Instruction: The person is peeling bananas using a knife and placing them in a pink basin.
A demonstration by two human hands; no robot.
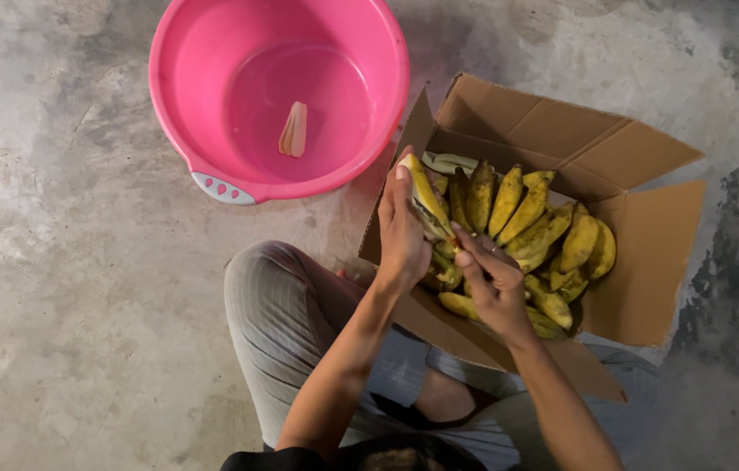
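Concrete floor point(55, 288): grey, stained, bare at far left; everything sits on it.
Pink basin point(212, 52): round plastic tub, far left of centre, with a white grip tab on its near rim. Just left of the box, not touching it as far as I can tell.
Peeled piece point(293, 129): one pale, slim strip of banana lying on the basin bottom, alone.
Knee point(278, 301): grey striped trouser leg, bent, near centre, below the basin and left of the box.
Left hand point(403, 231): wrapped around the lower part of a banana, fingers pointing far, thumb side toward the fruit. Held over the left edge of the box.
Held banana point(422, 194): yellow with dark spots, pointing up and far, pale tip showing at the top. Skin looks partly split along the side.
Right hand point(496, 283): fingers curled in, pinching at the bottom end of the same banana, just right of the left hand. Knuckles rest over the pile.
Banana pile point(544, 231): many short, yellow, brown-flecked bananas packed in the box, right of both hands.
Cardboard box point(649, 253): brown, flaps folded open, centre right, near edge against the person's legs.
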